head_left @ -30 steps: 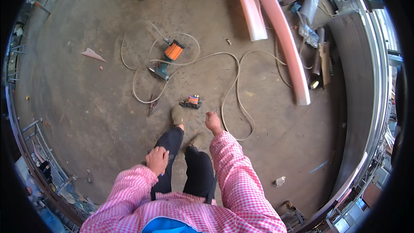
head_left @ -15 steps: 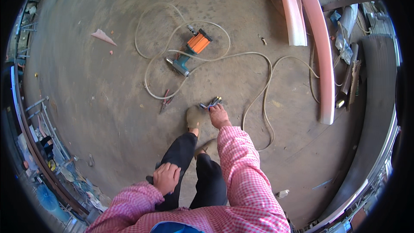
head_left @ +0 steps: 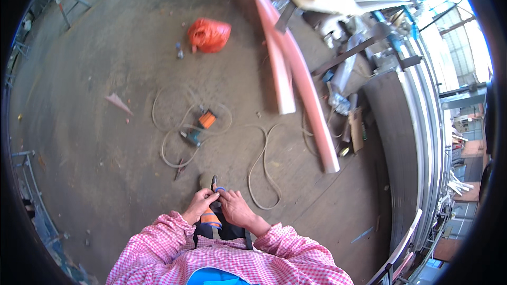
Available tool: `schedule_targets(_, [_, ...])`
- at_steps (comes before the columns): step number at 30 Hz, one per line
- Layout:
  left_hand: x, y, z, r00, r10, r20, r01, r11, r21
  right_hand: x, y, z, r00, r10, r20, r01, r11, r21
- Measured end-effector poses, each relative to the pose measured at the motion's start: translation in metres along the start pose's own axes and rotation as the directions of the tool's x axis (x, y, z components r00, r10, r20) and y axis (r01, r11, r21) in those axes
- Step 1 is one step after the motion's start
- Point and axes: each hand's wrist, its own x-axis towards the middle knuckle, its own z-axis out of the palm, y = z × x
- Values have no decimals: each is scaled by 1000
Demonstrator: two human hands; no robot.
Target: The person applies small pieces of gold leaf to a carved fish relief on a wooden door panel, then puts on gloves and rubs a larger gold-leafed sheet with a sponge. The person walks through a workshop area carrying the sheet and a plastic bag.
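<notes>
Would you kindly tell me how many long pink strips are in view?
2, in the upper middle: the left strip ends higher in the picture; the right strip reaches lower. They overlap near the top, where another could be hidden.

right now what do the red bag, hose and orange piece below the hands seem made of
Red bag: likely thin plastic, slightly glossy, judging by its crumpled folds. Hose: probably rubber or plastic, smooth and pale; it bends in loose loops. Orange piece: perhaps matte fabric, as no shine shows; blur leaves it open.
</notes>
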Motion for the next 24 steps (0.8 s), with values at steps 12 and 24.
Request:
schedule_targets(12, [-59,140,35,950,313,-23,-311,949,61,-13,-84,-152,977,-120,-177,80,972,-220])
schedule_targets(24, [-36,302,131,648,761,43,-727,600,335,67,20,-302,985,-127,-118,98,970,-222])
